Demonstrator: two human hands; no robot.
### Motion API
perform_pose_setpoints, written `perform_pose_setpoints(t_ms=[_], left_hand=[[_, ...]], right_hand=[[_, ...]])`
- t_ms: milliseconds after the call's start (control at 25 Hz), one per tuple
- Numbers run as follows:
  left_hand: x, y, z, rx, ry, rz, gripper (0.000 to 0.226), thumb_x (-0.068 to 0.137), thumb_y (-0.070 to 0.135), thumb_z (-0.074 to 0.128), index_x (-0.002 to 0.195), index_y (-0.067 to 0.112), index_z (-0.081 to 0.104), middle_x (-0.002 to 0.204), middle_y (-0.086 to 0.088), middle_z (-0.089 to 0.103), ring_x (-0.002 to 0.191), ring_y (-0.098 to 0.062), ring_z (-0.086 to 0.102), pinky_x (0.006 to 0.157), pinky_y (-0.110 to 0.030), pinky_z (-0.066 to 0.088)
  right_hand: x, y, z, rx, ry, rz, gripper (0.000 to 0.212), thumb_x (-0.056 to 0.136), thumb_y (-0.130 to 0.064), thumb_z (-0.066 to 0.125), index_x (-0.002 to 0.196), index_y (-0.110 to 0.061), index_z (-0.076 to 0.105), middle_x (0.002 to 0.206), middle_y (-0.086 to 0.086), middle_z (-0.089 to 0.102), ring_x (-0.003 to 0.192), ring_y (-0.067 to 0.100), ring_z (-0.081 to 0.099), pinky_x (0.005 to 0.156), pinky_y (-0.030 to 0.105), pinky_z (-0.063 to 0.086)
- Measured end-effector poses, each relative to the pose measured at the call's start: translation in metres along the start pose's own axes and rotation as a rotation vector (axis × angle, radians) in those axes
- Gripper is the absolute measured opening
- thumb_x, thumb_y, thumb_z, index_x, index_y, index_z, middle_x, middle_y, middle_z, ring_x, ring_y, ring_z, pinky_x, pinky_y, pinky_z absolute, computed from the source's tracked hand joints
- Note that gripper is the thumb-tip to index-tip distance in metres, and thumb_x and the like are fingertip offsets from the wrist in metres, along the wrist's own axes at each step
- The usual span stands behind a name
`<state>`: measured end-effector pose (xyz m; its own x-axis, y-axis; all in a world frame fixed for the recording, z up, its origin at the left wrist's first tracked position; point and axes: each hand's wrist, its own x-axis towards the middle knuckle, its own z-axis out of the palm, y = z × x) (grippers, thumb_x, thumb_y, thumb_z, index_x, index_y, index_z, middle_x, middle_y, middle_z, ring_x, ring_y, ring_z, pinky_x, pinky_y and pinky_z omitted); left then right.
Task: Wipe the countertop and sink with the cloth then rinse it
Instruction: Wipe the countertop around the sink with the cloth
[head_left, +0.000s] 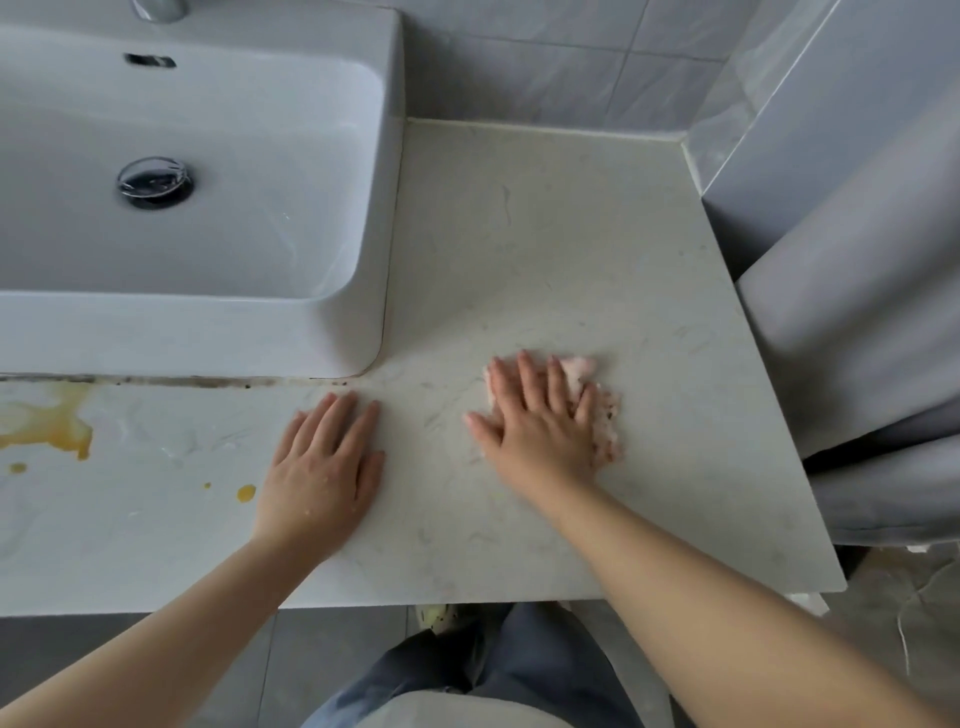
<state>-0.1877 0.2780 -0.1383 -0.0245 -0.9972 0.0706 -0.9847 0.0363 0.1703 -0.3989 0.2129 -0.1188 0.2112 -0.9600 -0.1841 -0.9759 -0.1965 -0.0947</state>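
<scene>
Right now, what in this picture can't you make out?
Head view:
- The cloth is mostly hidden under the right hand, so its full size is unclear.
- The faucet is cut off by the top edge.
- The yellow stain runs past the left edge.

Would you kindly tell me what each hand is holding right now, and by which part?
Neither grips anything. The right hand presses flat on top of the crumpled pale pink cloth; the left hand rests flat on the cream marble countertop.
</scene>
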Motion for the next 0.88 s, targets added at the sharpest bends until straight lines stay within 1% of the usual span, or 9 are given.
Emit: perform_pose_setpoints(t_ms=[120,200,320,440,520,640,720,800,880], left_hand=[[-0.008,-0.006,-0.005,0.006,-0.009,0.031,0.062,0.097,0.046,0.015,0.128,0.010,0.055,0.132,-0.014,0.054,0.125,-0.033,0.046,0.107,-0.042,0.026],[-0.012,-0.008,-0.006,0.004,-0.014,0.032,0.061,0.097,0.045,0.016,0.127,0.009,0.056,0.131,-0.013,0.054,0.125,-0.032,0.046,0.106,-0.042,0.027],[-0.012,-0.006,-0.008,0.009,-0.022,0.029,0.061,0.097,0.045,0.016,0.125,0.010,0.057,0.130,-0.012,0.055,0.124,-0.033,0.048,0.106,-0.045,0.033],[-0.010,-0.009,-0.010,0.001,-0.036,0.047,0.060,0.096,0.046,0.017,0.124,0.012,0.057,0.129,-0.011,0.056,0.123,-0.032,0.050,0.103,-0.045,0.038],[-0.010,-0.014,-0.012,-0.001,-0.046,0.067,0.058,0.096,0.048,0.019,0.124,0.013,0.056,0.131,-0.010,0.055,0.123,-0.030,0.050,0.105,-0.042,0.034],[-0.010,-0.019,-0.014,0.004,-0.054,0.099,0.057,0.096,0.048,0.021,0.124,0.014,0.056,0.131,-0.008,0.055,0.125,-0.026,0.046,0.106,-0.037,0.026],[-0.010,-0.021,-0.016,0.007,-0.063,0.104,0.057,0.096,0.048,0.020,0.124,0.015,0.056,0.132,-0.007,0.055,0.126,-0.024,0.044,0.106,-0.035,0.024],[-0.009,-0.020,-0.017,0.012,-0.057,0.105,0.058,0.096,0.049,0.020,0.124,0.015,0.057,0.131,-0.007,0.055,0.126,-0.023,0.041,0.106,-0.035,0.024],[-0.008,-0.019,-0.017,0.019,-0.053,0.115,0.052,0.094,0.048,0.026,0.124,0.016,0.055,0.131,-0.008,0.056,0.126,-0.022,0.039,0.105,-0.036,0.025]], right_hand=[[-0.055,-0.030,0.014,0.008,-0.066,-0.294,0.071,0.084,-0.068,0.023,0.143,-0.031,0.035,0.152,0.003,0.034,0.139,0.031,0.032,0.108,0.061,0.018],[-0.065,-0.017,0.015,-0.045,-0.070,-0.437,0.066,0.086,-0.069,0.024,0.144,-0.037,0.029,0.156,0.001,0.024,0.141,0.029,0.028,0.110,0.056,0.010],[0.000,-0.006,0.006,0.004,-0.001,-0.184,0.065,0.088,-0.070,0.012,0.148,-0.046,0.004,0.159,-0.006,-0.014,0.147,0.023,-0.005,0.113,0.051,-0.008],[0.018,-0.030,0.009,0.015,0.072,0.000,0.069,0.086,-0.067,0.018,0.148,-0.037,0.023,0.159,-0.002,0.016,0.146,0.027,0.014,0.112,0.058,0.006],[-0.022,-0.037,0.017,0.019,0.074,-0.251,0.068,0.086,-0.065,0.026,0.142,-0.030,0.039,0.151,0.001,0.038,0.139,0.030,0.034,0.108,0.059,0.016],[-0.045,-0.008,0.021,-0.097,0.020,-0.539,0.068,0.086,-0.068,0.024,0.141,-0.032,0.039,0.147,0.000,0.043,0.137,0.027,0.035,0.106,0.055,0.022],[0.005,-0.005,0.008,-0.073,0.120,-0.379,0.070,0.085,-0.069,0.016,0.145,-0.035,0.031,0.153,-0.001,0.033,0.142,0.025,0.025,0.111,0.055,0.017],[0.048,-0.028,0.002,0.015,0.055,-0.064,0.070,0.087,-0.068,0.018,0.149,-0.035,0.017,0.160,-0.002,0.013,0.147,0.025,0.007,0.113,0.057,0.003],[0.040,-0.060,0.008,0.048,0.101,-0.073,0.072,0.088,-0.067,0.023,0.149,-0.029,0.024,0.159,0.002,0.019,0.146,0.030,0.014,0.111,0.060,0.005]])
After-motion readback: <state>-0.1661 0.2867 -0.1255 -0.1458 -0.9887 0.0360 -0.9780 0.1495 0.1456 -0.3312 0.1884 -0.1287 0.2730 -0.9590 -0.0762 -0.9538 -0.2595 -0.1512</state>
